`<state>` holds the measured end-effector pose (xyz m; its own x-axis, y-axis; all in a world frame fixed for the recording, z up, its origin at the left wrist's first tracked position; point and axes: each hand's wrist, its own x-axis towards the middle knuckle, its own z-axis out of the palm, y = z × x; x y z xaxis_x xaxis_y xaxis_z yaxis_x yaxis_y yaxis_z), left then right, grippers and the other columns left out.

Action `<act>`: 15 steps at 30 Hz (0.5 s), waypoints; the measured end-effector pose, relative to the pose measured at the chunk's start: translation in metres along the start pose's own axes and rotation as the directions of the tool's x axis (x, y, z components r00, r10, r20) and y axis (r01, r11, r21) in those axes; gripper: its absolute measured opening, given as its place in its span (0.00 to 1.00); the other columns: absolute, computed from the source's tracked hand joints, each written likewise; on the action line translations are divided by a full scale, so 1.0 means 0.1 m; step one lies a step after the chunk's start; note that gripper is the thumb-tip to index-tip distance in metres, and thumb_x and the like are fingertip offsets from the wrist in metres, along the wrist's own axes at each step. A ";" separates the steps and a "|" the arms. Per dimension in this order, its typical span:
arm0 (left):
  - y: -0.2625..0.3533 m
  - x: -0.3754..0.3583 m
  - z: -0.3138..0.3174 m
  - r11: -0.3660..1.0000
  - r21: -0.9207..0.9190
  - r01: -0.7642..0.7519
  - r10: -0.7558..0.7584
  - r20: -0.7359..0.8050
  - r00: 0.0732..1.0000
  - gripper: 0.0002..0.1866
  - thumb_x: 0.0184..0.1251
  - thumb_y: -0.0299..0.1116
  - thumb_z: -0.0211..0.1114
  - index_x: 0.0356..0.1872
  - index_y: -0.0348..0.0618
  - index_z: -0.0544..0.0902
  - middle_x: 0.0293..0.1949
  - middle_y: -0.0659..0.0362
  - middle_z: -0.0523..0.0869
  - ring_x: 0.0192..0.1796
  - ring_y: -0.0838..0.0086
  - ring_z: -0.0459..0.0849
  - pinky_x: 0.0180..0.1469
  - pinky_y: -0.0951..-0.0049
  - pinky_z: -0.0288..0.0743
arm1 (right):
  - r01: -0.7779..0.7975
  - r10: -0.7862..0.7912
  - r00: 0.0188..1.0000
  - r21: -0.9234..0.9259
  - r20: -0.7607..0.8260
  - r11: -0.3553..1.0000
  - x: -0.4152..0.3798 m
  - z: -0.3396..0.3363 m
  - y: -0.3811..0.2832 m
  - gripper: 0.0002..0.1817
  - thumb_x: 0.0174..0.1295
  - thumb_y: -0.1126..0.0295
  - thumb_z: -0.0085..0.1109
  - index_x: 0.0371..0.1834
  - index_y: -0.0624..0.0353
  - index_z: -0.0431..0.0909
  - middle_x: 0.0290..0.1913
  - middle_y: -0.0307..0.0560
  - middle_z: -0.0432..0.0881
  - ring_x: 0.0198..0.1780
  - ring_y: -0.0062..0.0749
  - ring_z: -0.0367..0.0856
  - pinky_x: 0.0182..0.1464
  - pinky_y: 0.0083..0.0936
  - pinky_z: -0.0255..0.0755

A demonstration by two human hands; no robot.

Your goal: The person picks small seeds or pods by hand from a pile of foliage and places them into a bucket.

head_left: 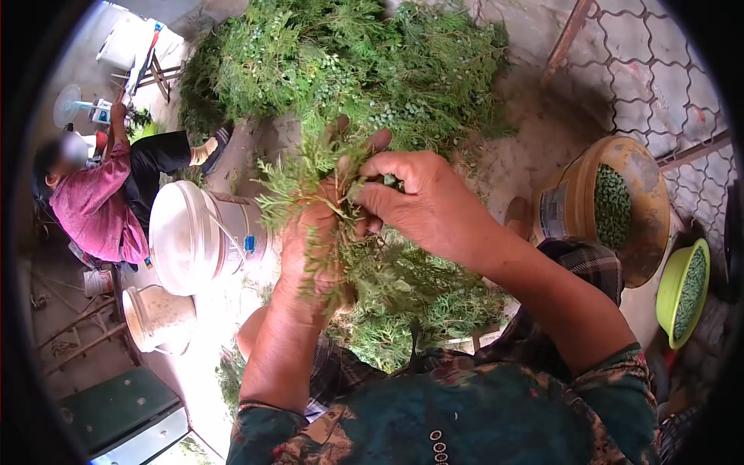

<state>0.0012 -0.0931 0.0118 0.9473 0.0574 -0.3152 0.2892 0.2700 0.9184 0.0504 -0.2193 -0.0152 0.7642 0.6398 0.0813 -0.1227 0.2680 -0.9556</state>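
My left hand (pixel 314 232) is wrapped round a green leafy sprig (pixel 298 186), whose fronds spread over the fingers and wrist. My right hand (pixel 411 194) meets it from the right, thumb and fingers pinched together at the sprig, with a bit of green showing between them. Just what the right fingertips grip is too small to make out. Beyond both hands lies a large heap of cut green branches (pixel 349 62) with small pale berries. More cut branches (pixel 434 306) lie below the hands, near my lap.
On the right stand a yellowish bucket (pixel 651 209) and a green basin (pixel 664 298), both holding small green berries. Left are a lidded white bucket (pixel 174 236) and a smaller bucket (pixel 139 314). Another person (pixel 97 198) sits at far left. Wire mesh (pixel 643 62) is upper right.
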 end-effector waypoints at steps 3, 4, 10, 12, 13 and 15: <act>-0.08 0.00 -0.03 0.989 -0.140 -0.055 0.061 0.040 0.997 0.26 0.68 0.48 0.50 0.57 0.36 0.72 0.21 0.67 0.73 0.24 0.85 0.69 0.26 0.85 0.62 | -0.026 0.029 0.999 -0.144 0.019 0.989 -0.01 0.01 -0.02 0.09 0.62 0.76 0.49 0.35 0.73 0.75 0.27 0.52 0.82 0.23 0.25 0.78 0.27 0.19 0.73; -0.04 -0.03 -0.05 0.972 -0.221 0.080 -0.070 0.053 0.996 0.27 0.65 0.51 0.53 0.54 0.36 0.73 0.21 0.66 0.72 0.24 0.83 0.69 0.28 0.82 0.64 | -0.095 0.093 0.995 0.043 0.028 0.995 0.00 0.00 -0.10 0.10 0.61 0.74 0.48 0.35 0.73 0.75 0.26 0.53 0.82 0.20 0.24 0.76 0.23 0.19 0.70; -0.32 0.27 -0.65 0.863 -0.458 -0.212 0.149 -0.169 0.974 0.28 0.58 0.52 0.63 0.50 0.38 0.71 0.29 0.62 0.74 0.21 0.80 0.66 0.29 0.76 0.67 | -0.229 0.296 0.955 0.664 0.012 0.712 0.01 -0.20 -0.25 0.10 0.58 0.67 0.49 0.34 0.63 0.71 0.21 0.42 0.71 0.11 0.18 0.59 0.11 0.16 0.51; -0.29 0.31 -0.62 0.876 -0.444 -0.188 0.143 -0.132 0.981 0.26 0.61 0.50 0.61 0.49 0.38 0.72 0.28 0.62 0.74 0.20 0.80 0.65 0.29 0.76 0.67 | -0.206 0.268 0.963 0.723 0.030 0.660 0.03 -0.23 -0.25 0.11 0.61 0.62 0.50 0.37 0.58 0.73 0.25 0.39 0.73 0.12 0.15 0.61 0.11 0.14 0.54; -0.28 0.33 -0.62 0.874 -0.473 -0.107 0.101 -0.039 0.994 0.23 0.64 0.48 0.56 0.49 0.38 0.72 0.27 0.62 0.74 0.20 0.79 0.65 0.28 0.76 0.67 | -0.208 0.267 0.963 0.717 0.032 0.665 0.04 -0.25 -0.28 0.11 0.61 0.62 0.50 0.37 0.58 0.73 0.25 0.39 0.73 0.12 0.15 0.61 0.11 0.14 0.54; -0.29 0.34 -0.64 0.865 -0.500 -0.034 0.059 0.036 0.998 0.20 0.67 0.46 0.51 0.48 0.38 0.72 0.26 0.61 0.74 0.19 0.79 0.65 0.28 0.76 0.67 | -0.213 0.295 0.955 0.696 0.002 0.686 0.06 -0.34 -0.32 0.09 0.58 0.63 0.57 0.35 0.53 0.71 0.25 0.41 0.76 0.12 0.16 0.63 0.13 0.15 0.55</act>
<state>0.0166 -0.0375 -0.0405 0.9671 0.0387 -0.2513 0.1496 0.7123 0.6857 0.0800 -0.2484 0.0063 0.6927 0.6917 -0.2040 -0.6878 0.5487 -0.4752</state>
